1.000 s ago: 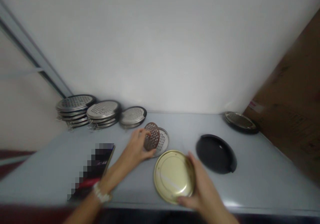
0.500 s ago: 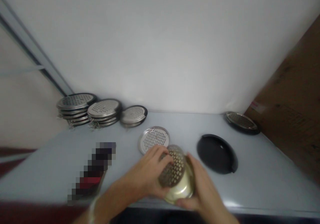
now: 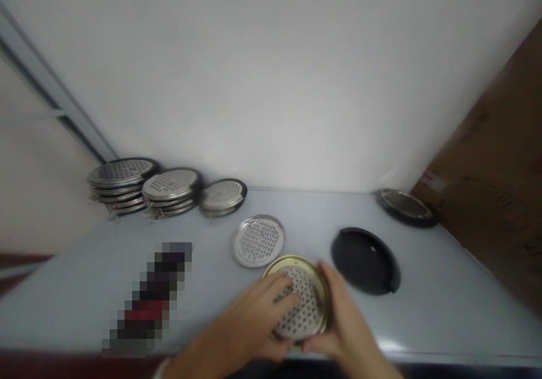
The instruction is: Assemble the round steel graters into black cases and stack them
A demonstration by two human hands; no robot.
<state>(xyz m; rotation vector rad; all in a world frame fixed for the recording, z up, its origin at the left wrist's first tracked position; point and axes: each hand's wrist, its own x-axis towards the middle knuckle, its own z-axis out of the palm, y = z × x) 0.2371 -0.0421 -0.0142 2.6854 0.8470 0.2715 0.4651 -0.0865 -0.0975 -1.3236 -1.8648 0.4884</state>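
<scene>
Near the table's front edge, a round perforated metal grater disc [image 3: 304, 305] lies inside a shallow gold-coloured round tin [image 3: 324, 294]. My left hand [image 3: 265, 317] has its fingers bent over the disc's holed face, with the thumb low at the near edge. On the other side, my right hand [image 3: 345, 325] grips the tin's right rim, thumb at the bottom. Just beyond them, another silver grater disc [image 3: 259, 240] rests flat on the table. To the right of my hands lies a black round holder [image 3: 365, 260] with a raised rim.
Along the wall at the back left stand two stacks of graters [image 3: 122, 174] [image 3: 171, 186] with black edges, and a lower pile [image 3: 223, 195]. One more grater [image 3: 405, 205] is at the back right, beside a brown cardboard box [image 3: 486, 198]. A pixelated patch covers something on the left.
The grater disc in my left hand was tilted up over the gold tin; now it sits down inside it, facing up. My left hand has turned with it. The view shifted slightly.
</scene>
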